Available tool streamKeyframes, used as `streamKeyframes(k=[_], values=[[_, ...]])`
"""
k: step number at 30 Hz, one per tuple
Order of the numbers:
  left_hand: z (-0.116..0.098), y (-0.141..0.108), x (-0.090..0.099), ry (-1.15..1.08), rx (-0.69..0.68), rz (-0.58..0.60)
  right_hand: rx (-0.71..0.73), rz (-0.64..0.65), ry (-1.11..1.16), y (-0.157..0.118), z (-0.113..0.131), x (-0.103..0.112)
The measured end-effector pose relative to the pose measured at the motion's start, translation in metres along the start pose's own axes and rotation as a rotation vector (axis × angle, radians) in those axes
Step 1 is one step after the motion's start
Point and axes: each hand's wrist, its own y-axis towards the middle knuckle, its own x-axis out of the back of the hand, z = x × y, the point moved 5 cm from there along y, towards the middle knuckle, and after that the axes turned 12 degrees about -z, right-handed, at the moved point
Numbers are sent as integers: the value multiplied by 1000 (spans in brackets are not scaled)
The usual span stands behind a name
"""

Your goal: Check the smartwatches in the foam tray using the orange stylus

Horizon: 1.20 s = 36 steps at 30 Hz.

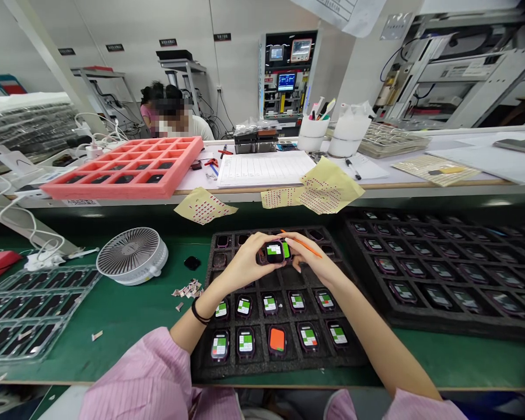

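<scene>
My left hand (250, 259) grips a dark square watch body (273, 251) with a lit white-and-green screen. Against its right side is a second watch body (286, 249) with a green screen, held by my right hand (310, 255). An orange pen-like tool (306, 245) also lies across the fingers of my right hand. Both hands are over a black foam tray (289, 283). Its front two rows hold several watch bodies with lit screens, one of them orange (277, 339). Some compartments just below my hands hold nothing.
Another black foam tray (389, 312) of watches stands at right. To the left are a white fan (133, 255), small paper scraps (191, 289) and clear plastic trays (39, 309). A shelf behind bears a pink foam tray (157, 188) and papers. A person (179, 116) sits beyond.
</scene>
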Motion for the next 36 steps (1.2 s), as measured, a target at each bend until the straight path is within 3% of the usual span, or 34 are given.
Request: streamKeyframes(k=[3, 8, 15, 24, 36], values=[[-1, -1, -4, 165, -141, -30, -11, 9, -6, -5, 1, -5], [7, -2, -7, 319, -203, -39, 49, 47, -94, -11, 7, -9], [-19, -1, 10, 135, -375, -215, 53, 222, 96, -17, 23, -14], [-26, -6, 7, 102, -437, -167, -14, 249, 243, -20, 16, -12], [-38, -9, 9, 110, -496, -224, 66, 213, 124, -33, 32, -23]])
